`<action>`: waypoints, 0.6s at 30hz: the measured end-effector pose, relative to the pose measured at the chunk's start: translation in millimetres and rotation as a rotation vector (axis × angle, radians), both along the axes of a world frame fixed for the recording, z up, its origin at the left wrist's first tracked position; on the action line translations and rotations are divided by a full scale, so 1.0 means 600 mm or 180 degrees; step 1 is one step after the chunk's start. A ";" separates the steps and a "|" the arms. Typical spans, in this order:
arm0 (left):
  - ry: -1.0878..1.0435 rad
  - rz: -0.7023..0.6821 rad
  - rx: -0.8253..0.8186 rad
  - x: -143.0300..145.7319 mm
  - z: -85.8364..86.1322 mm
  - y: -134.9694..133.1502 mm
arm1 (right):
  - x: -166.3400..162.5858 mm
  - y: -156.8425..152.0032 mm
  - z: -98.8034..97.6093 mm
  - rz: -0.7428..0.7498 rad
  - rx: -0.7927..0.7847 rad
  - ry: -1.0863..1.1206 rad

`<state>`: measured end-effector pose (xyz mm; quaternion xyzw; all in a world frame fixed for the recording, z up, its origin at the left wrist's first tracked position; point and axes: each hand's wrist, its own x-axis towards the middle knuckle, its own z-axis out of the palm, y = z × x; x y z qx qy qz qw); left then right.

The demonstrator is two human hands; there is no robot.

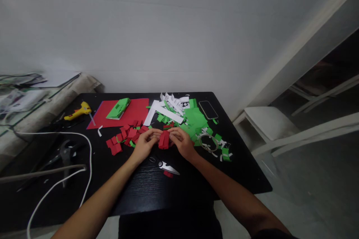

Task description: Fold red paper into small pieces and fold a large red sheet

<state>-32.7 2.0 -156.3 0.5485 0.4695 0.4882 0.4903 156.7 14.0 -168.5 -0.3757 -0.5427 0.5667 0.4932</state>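
Between my two hands is a folded piece of red paper [164,140], held just above the black table [140,190]. My left hand [147,142] pinches its left side, and my right hand [181,141] has its fingers closed on the right side. Scissors [165,166] lie just below the hands, blades toward the right, over a small red scrap [168,174]. Small cut red paper pieces [126,136] are heaped to the left of my left hand. Green paper [196,119] lies beyond my right hand.
A yellow glue gun [80,111], a red sheet [134,114] with a green folded paper stack [119,108], and pliers [66,155] are at left. White paper strips [168,114] lie at the back. A phone [208,110] and a ring [208,143] sit right. A white cable [90,157] crosses the left side.
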 end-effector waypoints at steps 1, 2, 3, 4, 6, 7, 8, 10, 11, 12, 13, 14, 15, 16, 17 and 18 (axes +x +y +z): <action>-0.0013 -0.0013 0.0004 0.000 0.001 0.000 | 0.000 0.000 0.000 0.0004 -0.0004 0.0007; -0.0025 -0.0028 0.0008 0.000 0.002 0.000 | -0.001 0.001 0.000 0.0008 -0.0010 0.0017; -0.0035 -0.0043 0.0013 0.000 0.003 0.000 | -0.002 0.001 -0.001 0.0007 -0.0016 0.0028; -0.0045 -0.0059 0.0016 0.001 0.004 -0.001 | -0.003 0.002 -0.002 -0.0003 -0.0016 0.0038; -0.0063 -0.0095 0.0021 0.001 0.005 -0.002 | -0.004 0.004 -0.004 -0.0030 -0.0014 0.0060; -0.0075 -0.0115 0.0022 0.002 0.005 -0.002 | -0.004 0.005 -0.005 -0.0032 -0.0020 0.0070; -0.0088 -0.0139 0.0023 0.002 0.006 -0.003 | -0.004 0.005 -0.007 -0.0020 -0.0033 0.0079; -0.0115 -0.0188 0.0028 0.003 0.008 -0.004 | -0.004 0.006 -0.009 0.0023 -0.0072 0.0095; -0.0123 -0.0203 0.0034 0.003 0.008 -0.005 | -0.004 0.007 -0.010 0.0040 -0.0090 0.0104; -0.0125 -0.0206 0.0042 0.003 0.009 -0.005 | -0.004 0.007 -0.011 0.0049 -0.0105 0.0113; -0.0121 -0.0195 0.0056 0.004 0.009 -0.005 | -0.004 0.006 -0.012 0.0048 -0.0117 0.0123; -0.0111 -0.0175 0.0073 0.004 0.009 -0.005 | -0.004 0.006 -0.012 0.0041 -0.0130 0.0130; -0.0094 -0.0148 0.0089 0.005 0.009 -0.005 | -0.005 0.006 -0.011 0.0032 -0.0146 0.0134; -0.0070 -0.0125 0.0098 0.006 0.007 -0.005 | -0.005 0.006 -0.011 0.0017 -0.0165 0.0135; -0.0043 -0.0105 0.0101 0.007 0.005 -0.005 | -0.005 0.005 -0.011 -0.0005 -0.0186 0.0135; -0.0016 -0.0082 0.0104 0.008 0.003 -0.004 | -0.006 0.005 -0.010 -0.0034 -0.0204 0.0134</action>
